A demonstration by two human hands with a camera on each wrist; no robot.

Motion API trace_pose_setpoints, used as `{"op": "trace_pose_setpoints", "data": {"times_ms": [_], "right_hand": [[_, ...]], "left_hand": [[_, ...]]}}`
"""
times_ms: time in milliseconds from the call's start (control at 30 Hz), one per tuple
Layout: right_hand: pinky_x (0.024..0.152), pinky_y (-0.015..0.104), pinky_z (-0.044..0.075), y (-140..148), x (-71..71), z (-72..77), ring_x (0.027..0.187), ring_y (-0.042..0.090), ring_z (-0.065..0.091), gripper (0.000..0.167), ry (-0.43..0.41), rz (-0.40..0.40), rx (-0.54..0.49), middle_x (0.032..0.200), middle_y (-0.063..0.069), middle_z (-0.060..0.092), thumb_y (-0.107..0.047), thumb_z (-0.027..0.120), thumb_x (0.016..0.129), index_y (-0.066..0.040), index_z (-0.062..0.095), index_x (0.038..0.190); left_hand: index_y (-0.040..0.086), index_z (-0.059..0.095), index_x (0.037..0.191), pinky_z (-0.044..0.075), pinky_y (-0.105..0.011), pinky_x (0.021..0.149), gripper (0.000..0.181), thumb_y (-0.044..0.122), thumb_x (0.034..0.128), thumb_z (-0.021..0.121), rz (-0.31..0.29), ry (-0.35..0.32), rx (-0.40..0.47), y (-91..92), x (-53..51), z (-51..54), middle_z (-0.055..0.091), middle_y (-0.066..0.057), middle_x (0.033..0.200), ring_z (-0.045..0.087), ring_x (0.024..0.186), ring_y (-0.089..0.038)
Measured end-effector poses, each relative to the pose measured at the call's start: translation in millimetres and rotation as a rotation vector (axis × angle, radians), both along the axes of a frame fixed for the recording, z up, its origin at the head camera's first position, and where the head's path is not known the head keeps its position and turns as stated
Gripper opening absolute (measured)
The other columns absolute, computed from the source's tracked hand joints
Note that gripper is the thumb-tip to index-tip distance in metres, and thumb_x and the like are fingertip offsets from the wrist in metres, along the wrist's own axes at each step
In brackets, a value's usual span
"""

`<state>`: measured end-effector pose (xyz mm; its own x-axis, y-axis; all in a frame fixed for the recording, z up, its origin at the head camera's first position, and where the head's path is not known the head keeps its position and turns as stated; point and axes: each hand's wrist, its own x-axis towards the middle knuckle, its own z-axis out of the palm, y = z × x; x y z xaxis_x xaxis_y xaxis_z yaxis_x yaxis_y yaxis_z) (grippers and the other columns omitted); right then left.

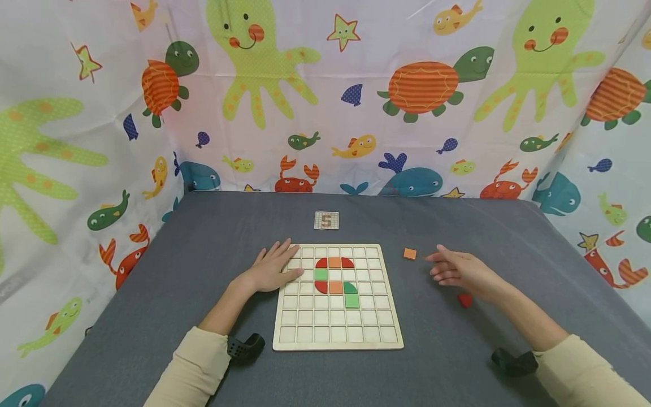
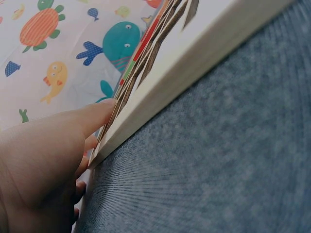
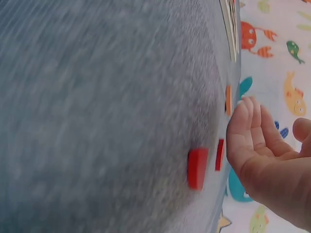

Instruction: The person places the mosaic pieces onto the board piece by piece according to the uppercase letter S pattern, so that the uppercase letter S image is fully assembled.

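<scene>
A wooden grid board lies flat, with several red, orange and green tiles set in a curved figure. My left hand rests on its upper left edge, fingers extended; in the left wrist view the thumb touches the rim. My right hand is held above the cloth right of the board, fingers loosely bent, holding nothing. Just left of its fingertips lies an orange square tile. Below it sits a red piece. The right wrist view shows two red pieces near that hand.
A small card with a gridded S-like figure lies behind the board. Grey cloth covers the table. A curtain printed with sea animals encloses the back and sides. Dark bands sit at both wrists.
</scene>
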<state>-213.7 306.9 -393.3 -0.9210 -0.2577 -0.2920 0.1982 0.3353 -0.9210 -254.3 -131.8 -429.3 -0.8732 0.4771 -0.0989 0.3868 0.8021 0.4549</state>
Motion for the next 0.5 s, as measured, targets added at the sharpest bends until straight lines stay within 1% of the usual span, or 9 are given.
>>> {"op": "trace_pose_setpoints", "data": {"times_ms": [133, 333, 433, 500], "right_hand": [[0.083, 0.031, 0.051, 10.1, 1.6, -0.9, 0.092, 0.022, 0.062, 0.068, -0.001, 0.004, 0.024, 0.106, 0.014, 0.062, -0.045, 0.035, 0.103, 0.015, 0.04, 0.134], [0.083, 0.03, 0.051, 24.7, 3.5, -1.4, 0.098, 0.021, 0.061, 0.064, 0.001, -0.019, 0.097, 0.113, 0.015, 0.062, -0.045, 0.034, 0.103, 0.013, 0.05, 0.125], [0.082, 0.029, 0.051, 29.6, 4.6, -1.2, 0.098, 0.021, 0.061, 0.065, 0.003, -0.029, 0.13, 0.114, 0.015, 0.062, -0.047, 0.035, 0.102, 0.012, 0.052, 0.124], [0.082, 0.03, 0.051, 31.8, 5.4, -0.9, 0.099, 0.021, 0.061, 0.066, 0.013, -0.019, 0.15, 0.115, 0.016, 0.061, -0.048, 0.035, 0.102, 0.012, 0.052, 0.124]], "left_hand": [[0.008, 0.024, 0.152, 0.0, -0.059, 0.109, 0.071, 0.046, 0.0975, 0.048, -0.007, -0.001, 0.004, -0.7, -0.4, -0.5, 0.013, -0.017, 0.157, 0.005, 0.142, -0.038], [0.007, 0.024, 0.152, 0.0, -0.059, 0.109, 0.071, 0.046, 0.0976, 0.048, -0.014, -0.004, 0.013, -1.9, -0.6, -0.5, 0.012, -0.017, 0.157, 0.004, 0.142, -0.039], [0.006, 0.024, 0.152, 0.0, -0.06, 0.109, 0.071, 0.045, 0.0977, 0.048, -0.018, -0.001, 0.017, -2.1, -0.8, -1.2, 0.012, -0.018, 0.156, 0.004, 0.142, -0.04], [0.006, 0.024, 0.152, 0.0, -0.06, 0.108, 0.071, 0.045, 0.0978, 0.049, -0.018, -0.001, 0.02, -2.1, -0.8, -1.4, 0.013, -0.019, 0.156, 0.004, 0.142, -0.04]]}}
